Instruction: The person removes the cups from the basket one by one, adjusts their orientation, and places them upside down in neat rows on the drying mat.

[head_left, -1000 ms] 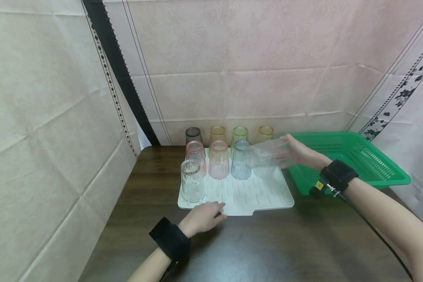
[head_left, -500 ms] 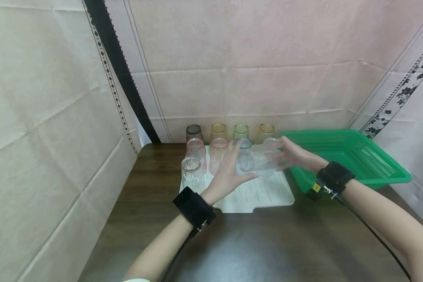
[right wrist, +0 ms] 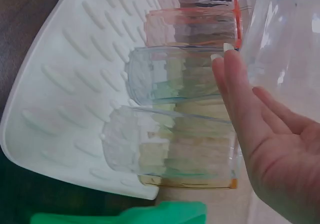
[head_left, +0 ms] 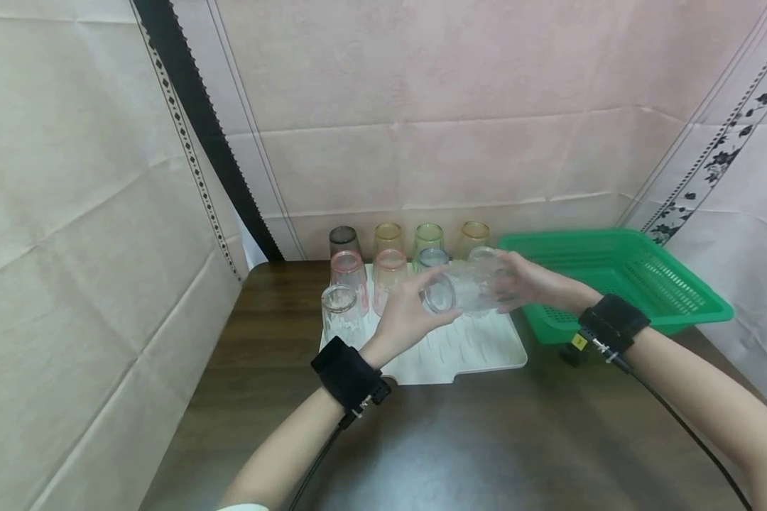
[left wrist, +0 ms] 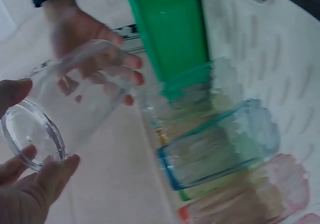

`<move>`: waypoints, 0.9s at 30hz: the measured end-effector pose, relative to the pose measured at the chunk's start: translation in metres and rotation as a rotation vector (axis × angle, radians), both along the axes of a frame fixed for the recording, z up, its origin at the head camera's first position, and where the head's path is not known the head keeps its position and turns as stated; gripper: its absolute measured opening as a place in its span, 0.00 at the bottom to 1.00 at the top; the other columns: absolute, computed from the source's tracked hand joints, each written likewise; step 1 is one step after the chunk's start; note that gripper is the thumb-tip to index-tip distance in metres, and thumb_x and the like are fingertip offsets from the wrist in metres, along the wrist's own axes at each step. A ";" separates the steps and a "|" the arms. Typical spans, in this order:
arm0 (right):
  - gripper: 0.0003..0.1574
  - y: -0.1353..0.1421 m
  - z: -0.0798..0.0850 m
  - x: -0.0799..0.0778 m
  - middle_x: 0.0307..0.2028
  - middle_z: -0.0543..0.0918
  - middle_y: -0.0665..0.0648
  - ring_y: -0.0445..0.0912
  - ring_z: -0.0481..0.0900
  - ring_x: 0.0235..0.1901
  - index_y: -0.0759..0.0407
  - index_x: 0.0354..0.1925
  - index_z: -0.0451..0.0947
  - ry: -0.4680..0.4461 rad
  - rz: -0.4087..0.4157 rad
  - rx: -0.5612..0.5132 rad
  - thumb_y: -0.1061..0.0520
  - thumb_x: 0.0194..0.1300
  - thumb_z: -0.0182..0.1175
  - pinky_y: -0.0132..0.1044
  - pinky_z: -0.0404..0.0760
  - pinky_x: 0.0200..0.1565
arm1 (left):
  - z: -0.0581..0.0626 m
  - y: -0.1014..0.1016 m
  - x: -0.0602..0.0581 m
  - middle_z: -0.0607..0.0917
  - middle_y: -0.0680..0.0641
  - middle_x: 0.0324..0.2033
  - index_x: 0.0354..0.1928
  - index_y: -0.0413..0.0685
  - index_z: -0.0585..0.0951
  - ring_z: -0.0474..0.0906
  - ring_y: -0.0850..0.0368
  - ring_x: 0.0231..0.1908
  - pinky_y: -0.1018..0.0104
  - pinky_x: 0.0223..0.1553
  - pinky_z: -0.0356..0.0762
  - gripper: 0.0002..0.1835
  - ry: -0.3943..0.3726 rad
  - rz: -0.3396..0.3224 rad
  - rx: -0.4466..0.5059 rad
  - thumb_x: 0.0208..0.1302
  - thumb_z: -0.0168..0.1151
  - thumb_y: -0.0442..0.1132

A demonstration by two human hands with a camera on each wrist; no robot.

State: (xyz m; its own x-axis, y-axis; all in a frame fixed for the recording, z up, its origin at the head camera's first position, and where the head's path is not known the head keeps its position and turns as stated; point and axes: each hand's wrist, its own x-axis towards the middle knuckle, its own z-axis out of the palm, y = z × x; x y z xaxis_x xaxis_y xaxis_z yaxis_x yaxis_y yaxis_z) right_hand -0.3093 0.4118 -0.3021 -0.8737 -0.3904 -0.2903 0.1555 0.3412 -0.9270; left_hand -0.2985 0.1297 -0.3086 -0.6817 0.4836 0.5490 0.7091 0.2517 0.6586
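A clear drinking glass (head_left: 465,292) lies tilted nearly sideways in the air above the white draining tray (head_left: 492,348). My left hand (head_left: 409,309) grips its left end, thumb on one side and fingers on the other; a thick round rim (left wrist: 37,134) shows there in the left wrist view. My right hand (head_left: 527,280) holds the opposite end, its fingers seen partly through the glass in the left wrist view. Below and behind stand a blue glass (left wrist: 220,144), a pink glass (head_left: 390,273) and another clear glass (right wrist: 170,141).
Along the tray's left side are a red-tinted glass (head_left: 348,273) and a clear glass (head_left: 341,312). Grey (head_left: 344,241), yellow (head_left: 388,238), green (head_left: 428,238) and amber (head_left: 473,238) glasses form the back row. A green basket (head_left: 671,298) sits right of the tray on the brown table (head_left: 460,440).
My left hand has risen from the tray's front edge, moved right and taken hold of the clear glass's left end. My right hand keeps holding the glass, nearly in place.
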 end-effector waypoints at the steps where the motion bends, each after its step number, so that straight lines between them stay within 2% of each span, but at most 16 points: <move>1: 0.49 0.001 0.000 0.001 0.70 0.59 0.74 0.66 0.60 0.69 0.58 0.76 0.42 0.022 -0.004 0.007 0.28 0.73 0.21 0.58 0.72 0.61 | 0.003 -0.002 0.001 0.86 0.47 0.48 0.59 0.47 0.78 0.76 0.54 0.36 0.71 0.34 0.72 0.32 0.004 0.011 -0.001 0.49 0.76 0.41; 3: 0.49 0.002 -0.001 0.005 0.67 0.64 0.74 0.66 0.65 0.66 0.62 0.74 0.49 0.130 -0.045 0.074 0.29 0.73 0.24 0.57 0.73 0.60 | 0.010 -0.006 0.003 0.86 0.47 0.47 0.57 0.47 0.80 0.79 0.54 0.39 0.69 0.38 0.75 0.31 0.000 0.033 -0.004 0.48 0.76 0.40; 5: 0.47 0.004 -0.003 0.009 0.59 0.74 0.73 0.64 0.76 0.56 0.66 0.67 0.63 0.311 -0.128 0.257 0.31 0.75 0.28 0.52 0.80 0.52 | 0.017 -0.012 0.005 0.86 0.46 0.47 0.56 0.47 0.80 0.81 0.52 0.42 0.64 0.41 0.78 0.30 -0.003 0.070 -0.019 0.47 0.76 0.40; 7: 0.40 0.007 -0.008 0.015 0.53 0.78 0.72 0.60 0.81 0.43 0.69 0.61 0.70 0.476 -0.216 0.498 0.38 0.77 0.33 0.49 0.81 0.43 | 0.023 -0.017 0.006 0.86 0.45 0.47 0.55 0.47 0.81 0.82 0.50 0.43 0.59 0.42 0.79 0.30 -0.011 0.115 -0.055 0.46 0.77 0.40; 9: 0.33 0.008 -0.016 0.021 0.52 0.79 0.73 0.61 0.80 0.43 0.71 0.58 0.71 0.580 -0.262 0.727 0.45 0.77 0.38 0.51 0.80 0.43 | 0.026 -0.021 0.006 0.85 0.44 0.49 0.56 0.46 0.80 0.83 0.48 0.42 0.57 0.41 0.80 0.31 -0.025 0.151 -0.103 0.47 0.76 0.41; 10: 0.31 0.008 -0.020 0.024 0.52 0.78 0.74 0.63 0.80 0.44 0.73 0.58 0.71 0.617 -0.262 0.809 0.49 0.77 0.40 0.54 0.79 0.45 | 0.027 -0.023 0.005 0.85 0.43 0.50 0.57 0.45 0.80 0.83 0.47 0.42 0.56 0.40 0.80 0.31 -0.033 0.169 -0.128 0.47 0.76 0.42; 11: 0.29 0.007 -0.025 0.026 0.54 0.76 0.76 0.66 0.79 0.46 0.76 0.59 0.69 0.634 -0.251 0.861 0.52 0.76 0.41 0.57 0.78 0.48 | 0.027 -0.025 0.005 0.85 0.43 0.51 0.57 0.46 0.80 0.84 0.47 0.42 0.56 0.41 0.80 0.32 -0.045 0.182 -0.150 0.47 0.76 0.42; 12: 0.30 0.007 -0.030 0.029 0.59 0.72 0.78 0.68 0.76 0.53 0.78 0.62 0.65 0.643 -0.231 0.907 0.55 0.74 0.43 0.60 0.76 0.53 | 0.026 -0.026 0.004 0.84 0.44 0.52 0.58 0.46 0.79 0.83 0.48 0.44 0.56 0.42 0.80 0.32 -0.060 0.192 -0.171 0.47 0.76 0.43; 14: 0.31 0.005 -0.039 0.033 0.59 0.70 0.80 0.71 0.70 0.59 0.81 0.63 0.62 0.654 -0.197 0.965 0.57 0.72 0.45 0.63 0.72 0.57 | 0.026 -0.029 0.004 0.83 0.44 0.54 0.59 0.47 0.79 0.82 0.48 0.48 0.56 0.45 0.80 0.33 -0.087 0.204 -0.198 0.48 0.75 0.43; 19: 0.35 0.002 -0.059 0.040 0.61 0.65 0.84 0.72 0.68 0.61 0.85 0.64 0.56 0.649 -0.157 1.000 0.58 0.70 0.46 0.62 0.71 0.58 | 0.019 -0.034 0.002 0.85 0.44 0.52 0.60 0.48 0.78 0.82 0.49 0.44 0.60 0.39 0.78 0.34 -0.128 0.214 -0.237 0.48 0.76 0.43; 23: 0.37 0.000 -0.069 0.044 0.63 0.60 0.86 0.74 0.62 0.63 0.86 0.65 0.53 0.673 -0.180 0.988 0.60 0.69 0.48 0.64 0.67 0.60 | 0.017 -0.038 -0.001 0.87 0.43 0.37 0.61 0.48 0.78 0.77 0.57 0.28 0.68 0.30 0.73 0.35 -0.124 0.220 -0.257 0.46 0.77 0.42; 26: 0.38 0.000 -0.073 0.046 0.64 0.58 0.87 0.75 0.59 0.64 0.87 0.65 0.52 0.690 -0.191 0.984 0.60 0.68 0.49 0.64 0.65 0.62 | 0.017 -0.040 -0.003 0.81 0.46 0.22 0.63 0.47 0.76 0.65 0.60 0.18 0.69 0.22 0.66 0.37 -0.119 0.224 -0.295 0.47 0.77 0.41; 27: 0.38 0.000 -0.074 0.047 0.64 0.57 0.87 0.75 0.59 0.65 0.87 0.65 0.51 0.692 -0.191 0.987 0.60 0.68 0.49 0.64 0.65 0.62 | 0.018 -0.041 -0.004 0.79 0.48 0.21 0.62 0.46 0.76 0.64 0.61 0.18 0.70 0.21 0.65 0.37 -0.114 0.233 -0.314 0.47 0.77 0.41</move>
